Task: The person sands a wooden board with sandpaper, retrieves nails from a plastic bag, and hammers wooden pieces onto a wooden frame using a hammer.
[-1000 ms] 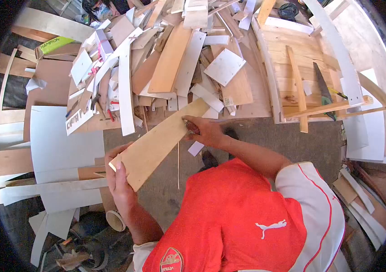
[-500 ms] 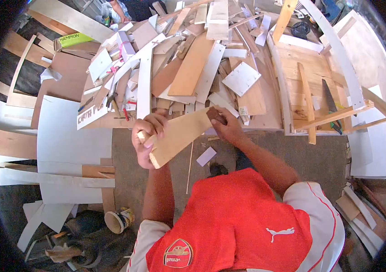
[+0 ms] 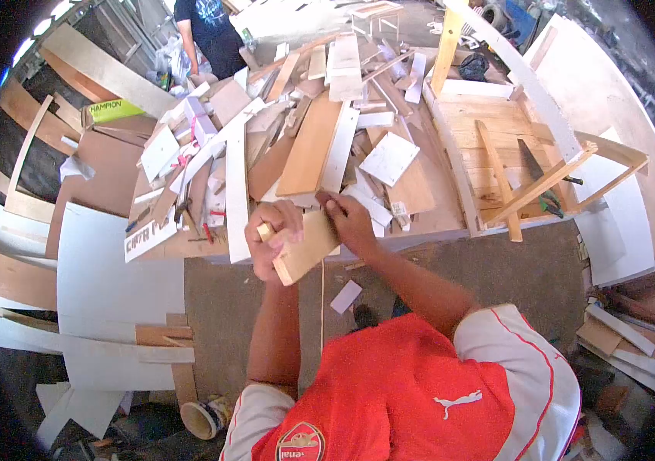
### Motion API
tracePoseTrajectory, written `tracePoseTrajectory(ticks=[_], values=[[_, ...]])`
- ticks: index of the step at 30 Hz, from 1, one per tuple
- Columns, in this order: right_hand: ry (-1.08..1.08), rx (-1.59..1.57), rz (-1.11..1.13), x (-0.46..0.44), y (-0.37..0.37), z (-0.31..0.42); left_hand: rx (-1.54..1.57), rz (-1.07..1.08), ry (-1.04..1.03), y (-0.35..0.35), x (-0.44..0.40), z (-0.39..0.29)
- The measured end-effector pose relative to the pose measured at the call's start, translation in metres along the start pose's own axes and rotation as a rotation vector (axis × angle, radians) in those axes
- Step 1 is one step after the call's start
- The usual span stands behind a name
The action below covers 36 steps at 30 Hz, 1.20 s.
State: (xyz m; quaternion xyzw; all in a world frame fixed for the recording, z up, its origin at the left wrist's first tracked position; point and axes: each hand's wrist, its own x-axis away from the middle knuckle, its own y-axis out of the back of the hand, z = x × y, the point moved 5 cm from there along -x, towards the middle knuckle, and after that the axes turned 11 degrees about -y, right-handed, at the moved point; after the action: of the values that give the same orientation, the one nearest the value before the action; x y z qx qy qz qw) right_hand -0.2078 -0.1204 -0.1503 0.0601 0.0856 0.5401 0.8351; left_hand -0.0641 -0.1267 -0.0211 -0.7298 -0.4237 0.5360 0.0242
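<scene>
A pale wooden board (image 3: 308, 247) is held up in front of my chest, its near end tilted toward me. My left hand (image 3: 275, 237) wraps round its left end. Against the right part of the board, my right hand (image 3: 349, 223) is closed round a small dark brown piece (image 3: 323, 199), partly hidden by the fingers. Just beyond the hands lies a heap of wood offcuts on the workbench, among them an orange-brown board (image 3: 312, 150) and a white square piece (image 3: 390, 160).
A wooden frame (image 3: 457, 170) with a handsaw (image 3: 531, 165) inside stands at the right. White panels (image 3: 116, 284) lie at the left, and a bucket (image 3: 200, 420) is on the floor. Another person (image 3: 212, 34) stands beyond the heap. Hammer and red-handled tool lie at the bench's left front.
The board has swung from lying slantwise to a steeper, end-on tilt. Both hands moved with it, the left one rightward. The view has lifted, showing more of the other person.
</scene>
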Motion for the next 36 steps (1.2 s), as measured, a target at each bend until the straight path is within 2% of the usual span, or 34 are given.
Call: tracePoseTrajectory(ticks=[3, 4, 8, 11, 12, 13, 15, 17, 18, 20, 22, 25, 28, 31, 32, 35, 36], values=[[0.166, -0.030, -0.037, 0.022, 0.014, 0.054, -0.038, 0.008, 0.039, -0.014, 0.002, -0.002], [0.133, -0.046, -0.004, 0.019, 0.015, 0.043, -0.044, -0.049, 0.065, -0.018, 0.006, -0.002], [-0.016, 0.028, 0.017, -0.008, 0.015, -0.034, -0.038, 0.006, 0.110, -0.026, 0.010, -0.002], [-0.052, 0.036, 0.150, 0.004, 0.024, 0.003, -0.031, 0.029, 0.124, -0.028, 0.007, -0.001], [0.065, -0.049, 0.142, 0.010, 0.025, 0.014, -0.036, 0.030, 0.134, -0.028, 0.008, -0.001], [0.050, -0.055, 0.143, 0.008, 0.025, 0.010, -0.040, 0.030, 0.146, -0.030, 0.009, -0.001], [0.027, -0.068, 0.139, -0.002, 0.023, -0.015, -0.046, 0.012, 0.155, -0.033, 0.011, 0.001], [-0.032, 0.073, 0.168, -0.029, 0.022, -0.070, -0.048, 0.011, 0.131, -0.033, 0.011, 0.007], [-0.068, 0.144, 0.185, -0.033, 0.028, -0.068, -0.048, 0.013, 0.112, -0.032, 0.011, 0.008], [-0.059, 0.057, 0.238, -0.026, 0.034, -0.061, -0.070, 0.027, 0.083, -0.035, 0.011, 0.010], [-0.006, -0.108, 0.278, -0.013, 0.037, -0.016, -0.067, 0.030, 0.097, -0.037, 0.009, 0.012], [0.040, -0.112, 0.235, -0.008, 0.045, -0.003, -0.078, 0.059, 0.111, -0.045, 0.006, 0.014], [-0.084, 0.106, 0.169, -0.036, 0.037, -0.087, -0.113, 0.044, 0.084, -0.045, 0.008, 0.015], [-0.072, 0.105, 0.226, -0.033, 0.037, -0.063, -0.125, 0.026, 0.070, -0.039, 0.006, 0.011], [0.040, 0.039, 0.210, -0.026, 0.037, -0.048, -0.125, 0.032, 0.073, -0.039, 0.005, 0.009], [0.122, -0.088, 0.146, -0.018, 0.037, -0.040, -0.093, 0.033, 0.081, -0.034, 0.003, 0.010], [0.040, -0.062, 0.138, -0.028, 0.030, -0.070, -0.085, 0.018, 0.072, -0.029, 0.003, 0.010]])
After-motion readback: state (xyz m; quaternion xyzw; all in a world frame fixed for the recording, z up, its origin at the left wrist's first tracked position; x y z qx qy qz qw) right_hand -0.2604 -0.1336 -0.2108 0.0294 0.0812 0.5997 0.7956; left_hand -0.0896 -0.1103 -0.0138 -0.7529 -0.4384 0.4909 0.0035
